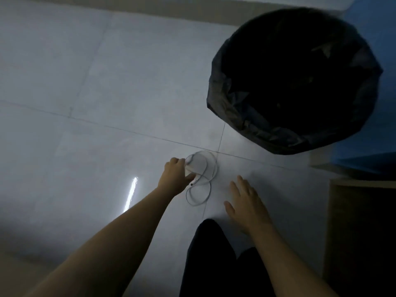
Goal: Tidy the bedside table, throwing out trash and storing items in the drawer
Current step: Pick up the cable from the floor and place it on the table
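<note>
A white charger with a looped white cable (pixel 200 190) lies on the pale tiled floor (pixel 85 82). My left hand (pixel 175 173) is down at the floor with its fingers closed around the charger's white plug block (pixel 189 168). To the right of the cable, my right hand (pixel 246 202) hovers with its fingers spread and holds nothing. A round bin lined with a black bag (pixel 295 82) stands just beyond, at the upper right.
A wooden piece of furniture (pixel 362 221) rises at the right edge, with a blue surface (pixel 375 136) behind the bin. My dark trouser legs (pixel 210 260) fill the bottom middle. A beige skirting strip (pixel 150 5) runs along the far wall.
</note>
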